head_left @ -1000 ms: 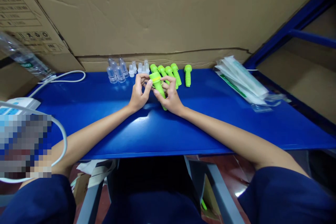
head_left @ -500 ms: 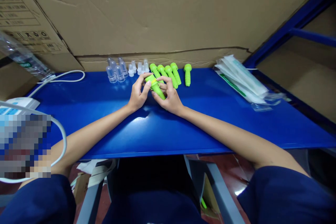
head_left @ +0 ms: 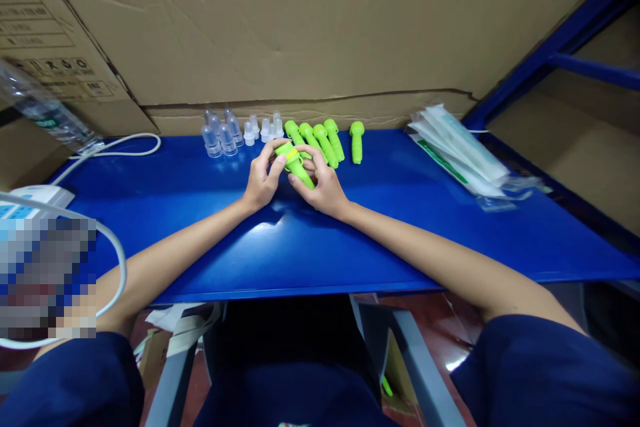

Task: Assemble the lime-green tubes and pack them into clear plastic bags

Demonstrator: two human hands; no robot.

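Between my two hands, just above the blue table, a bright green flashlight (head_left: 299,173) with a yellow ring below its head is held at a tilt. My left hand (head_left: 263,177) is closed round the head end, its thumb pressed near the ring. Fingers of my right hand (head_left: 323,181) wrap the ribbed handle end. Behind the hands, several similar green flashlights (head_left: 325,147) lie side by side, and one more flashlight (head_left: 357,143) lies apart to the right. Clear plastic caps (head_left: 229,140) and smaller whitish plastic caps (head_left: 249,134) stand in groups to the left.
The blue table (head_left: 400,213) runs up to a cardboard wall (head_left: 300,27). Plastic-wrapped packets (head_left: 460,150) lie at right. At left are a clear bottle (head_left: 45,110), a white power strip (head_left: 37,203) and a looping white cable (head_left: 117,253) near my left forearm.
Both hands stay in nearly the same place on the green flashlight. Only a slight shift of the left fingers and the flashlight's head shows; the other things have not moved.
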